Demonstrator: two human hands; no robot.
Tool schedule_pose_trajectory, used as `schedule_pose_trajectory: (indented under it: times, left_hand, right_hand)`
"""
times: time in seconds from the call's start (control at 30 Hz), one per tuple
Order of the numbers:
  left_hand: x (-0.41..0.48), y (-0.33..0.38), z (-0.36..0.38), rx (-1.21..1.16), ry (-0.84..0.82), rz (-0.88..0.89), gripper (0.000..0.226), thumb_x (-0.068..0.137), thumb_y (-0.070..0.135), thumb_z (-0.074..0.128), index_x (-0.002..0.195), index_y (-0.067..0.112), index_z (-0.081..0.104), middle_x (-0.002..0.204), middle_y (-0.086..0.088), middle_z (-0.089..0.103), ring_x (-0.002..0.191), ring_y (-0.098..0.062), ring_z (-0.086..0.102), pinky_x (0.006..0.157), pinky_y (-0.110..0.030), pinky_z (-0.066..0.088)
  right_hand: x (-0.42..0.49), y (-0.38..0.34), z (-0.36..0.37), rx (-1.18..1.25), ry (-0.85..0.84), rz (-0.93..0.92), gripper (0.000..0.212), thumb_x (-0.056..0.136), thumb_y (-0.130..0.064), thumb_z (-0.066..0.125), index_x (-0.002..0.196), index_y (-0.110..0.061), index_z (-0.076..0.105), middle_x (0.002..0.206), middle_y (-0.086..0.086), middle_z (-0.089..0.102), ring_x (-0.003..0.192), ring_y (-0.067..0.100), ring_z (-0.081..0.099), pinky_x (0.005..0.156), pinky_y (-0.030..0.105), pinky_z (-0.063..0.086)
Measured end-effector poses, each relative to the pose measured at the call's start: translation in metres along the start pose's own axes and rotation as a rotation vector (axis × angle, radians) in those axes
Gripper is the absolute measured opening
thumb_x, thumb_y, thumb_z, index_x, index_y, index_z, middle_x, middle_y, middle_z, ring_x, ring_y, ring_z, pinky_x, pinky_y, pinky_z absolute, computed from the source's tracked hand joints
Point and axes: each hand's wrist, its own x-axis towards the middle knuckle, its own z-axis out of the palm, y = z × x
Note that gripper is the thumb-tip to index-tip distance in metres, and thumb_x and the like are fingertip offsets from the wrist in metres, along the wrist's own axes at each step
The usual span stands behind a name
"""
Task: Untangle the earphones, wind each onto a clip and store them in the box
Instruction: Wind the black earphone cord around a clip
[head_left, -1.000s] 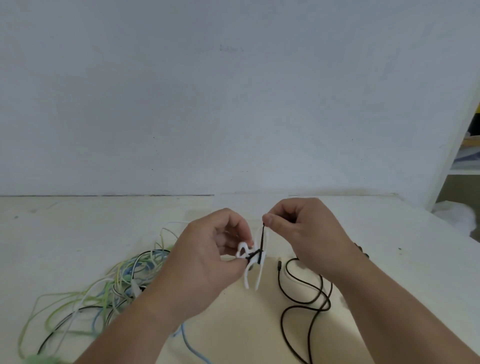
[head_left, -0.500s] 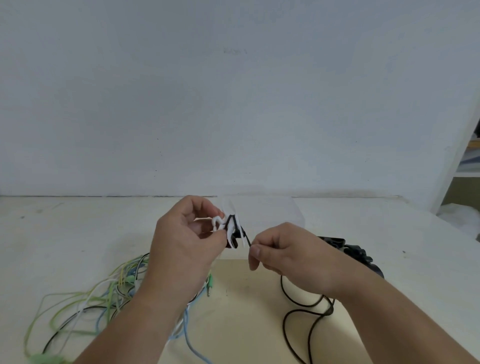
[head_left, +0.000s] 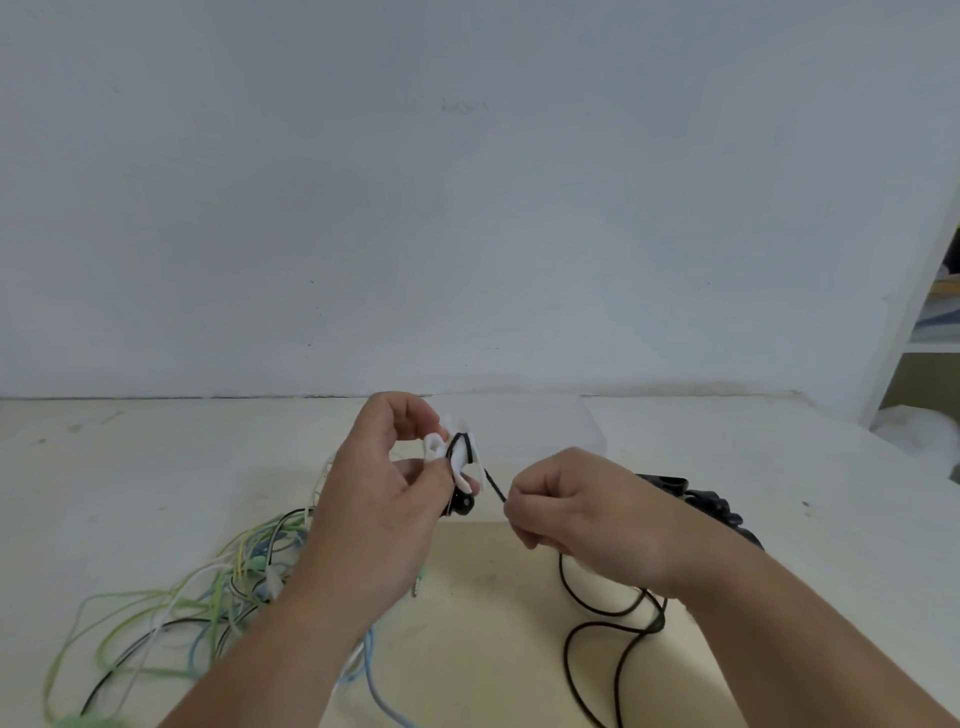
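Centre frame, above worktop (head_left: 156, 467) | left hand (head_left: 374, 499) pinches white clip (head_left: 435, 448), apparently few turns wound | right hand (head_left: 587, 519) pinches black earphone cord (head_left: 493, 486), taut | cord light, limp, thin; grip near clip

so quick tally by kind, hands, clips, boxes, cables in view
hands: 2 (left hand, right hand)
white plastic clip: 1
clear plastic box: 1
black earphone cable, partly wound on clip: 1
tangled heap of green, white, blue, black cables: 1
dark heap behind right wrist: unclear, uncounted
total: 6

Plain pale wall (head_left: 467, 182), white shelving (head_left: 930, 312)
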Motion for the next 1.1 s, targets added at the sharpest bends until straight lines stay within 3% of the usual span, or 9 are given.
schedule_pose_trajectory:
  times: [0.07,0.1,0.2,0.4,0.63,0.77,0.9,1.03,1.1]
  left_hand:
    - [-0.001,-0.003,0.001,0.001,-0.026,0.018,0.014,0.098,0.008,0.057,0.095,0.022,0.053,0.099,0.002,0.065,0.067,-0.033,0.069,0.053,-0.049,0.048]
    - [-0.002,-0.006,0.001,0.013,-0.040,0.031,0.014,0.098,0.010,0.057,0.096,0.024,0.053,0.095,0.003,0.066,0.067,-0.043,0.064,0.053,-0.051,0.047]
    - [-0.003,-0.009,0.000,0.077,-0.078,0.059,0.014,0.099,0.017,0.056,0.100,0.029,0.049,0.079,-0.006,0.071,0.052,-0.038,0.047,0.050,-0.032,0.034]
    - [-0.002,-0.011,-0.005,0.154,-0.130,0.096,0.024,0.094,0.005,0.059,0.097,0.028,0.052,0.066,-0.006,0.067,0.045,-0.015,0.037,0.043,-0.027,0.028]
    - [-0.006,-0.008,-0.005,0.189,-0.255,0.081,0.022,0.094,0.009,0.063,0.099,0.030,0.056,0.087,-0.004,0.067,0.038,-0.016,0.023,0.038,-0.023,0.027]
    - [-0.008,-0.003,-0.006,0.228,-0.306,0.120,0.025,0.094,0.007,0.062,0.095,0.031,0.056,0.088,0.000,0.066,0.039,-0.010,0.024,0.041,-0.016,0.028]
    - [-0.006,-0.006,-0.005,0.215,-0.334,0.131,0.025,0.093,0.007,0.064,0.101,0.030,0.057,0.096,0.000,0.065,0.061,-0.037,0.053,0.050,-0.033,0.035]
    - [-0.007,-0.001,-0.003,0.107,-0.276,0.125,0.026,0.091,0.002,0.066,0.095,0.026,0.056,0.096,-0.001,0.067,0.069,-0.049,0.060,0.054,-0.055,0.046]
    - [-0.007,0.001,-0.002,0.056,-0.220,0.125,0.029,0.090,-0.003,0.066,0.089,0.023,0.054,0.093,0.002,0.068,0.068,-0.043,0.064,0.055,-0.057,0.047]
  right_hand:
    - [0.000,-0.001,0.004,0.016,-0.074,-0.042,0.035,0.100,-0.022,0.052,0.067,-0.014,0.060,0.052,-0.006,0.039,0.051,0.013,0.031,0.050,0.024,0.028]
    - [0.000,-0.001,0.006,0.041,-0.102,-0.063,0.035,0.101,-0.024,0.051,0.069,-0.013,0.062,0.053,-0.005,0.040,0.053,0.015,0.033,0.051,0.025,0.029]
    - [0.001,0.000,0.008,0.144,-0.153,-0.114,0.034,0.102,-0.029,0.052,0.077,-0.013,0.069,0.056,-0.001,0.044,0.059,0.023,0.036,0.057,0.032,0.031]
    - [-0.005,-0.004,-0.002,0.339,-0.114,-0.186,0.022,0.093,-0.019,0.059,0.076,-0.012,0.072,0.059,0.002,0.056,0.057,0.018,0.050,0.058,0.027,0.044]
    - [-0.006,-0.002,-0.013,0.190,0.297,-0.150,0.022,0.090,-0.011,0.063,0.069,-0.009,0.069,0.047,-0.008,0.044,0.043,0.005,0.036,0.045,0.017,0.030]
    - [-0.002,0.001,-0.014,0.116,0.473,-0.159,0.019,0.088,-0.016,0.072,0.069,-0.015,0.068,0.051,-0.013,0.052,0.045,0.001,0.042,0.046,0.011,0.035]
    - [0.003,0.007,-0.013,0.140,0.504,-0.056,0.017,0.091,-0.021,0.069,0.074,-0.018,0.071,0.051,-0.015,0.050,0.045,0.000,0.041,0.047,0.009,0.034]
    - [0.006,0.013,-0.008,0.089,0.326,0.070,0.027,0.097,-0.027,0.061,0.071,-0.025,0.070,0.053,-0.007,0.043,0.047,0.010,0.035,0.046,0.019,0.032]
    - [0.007,0.012,-0.003,0.029,0.158,0.056,0.034,0.100,-0.030,0.056,0.068,-0.030,0.069,0.052,-0.009,0.042,0.047,0.010,0.034,0.049,0.022,0.031]
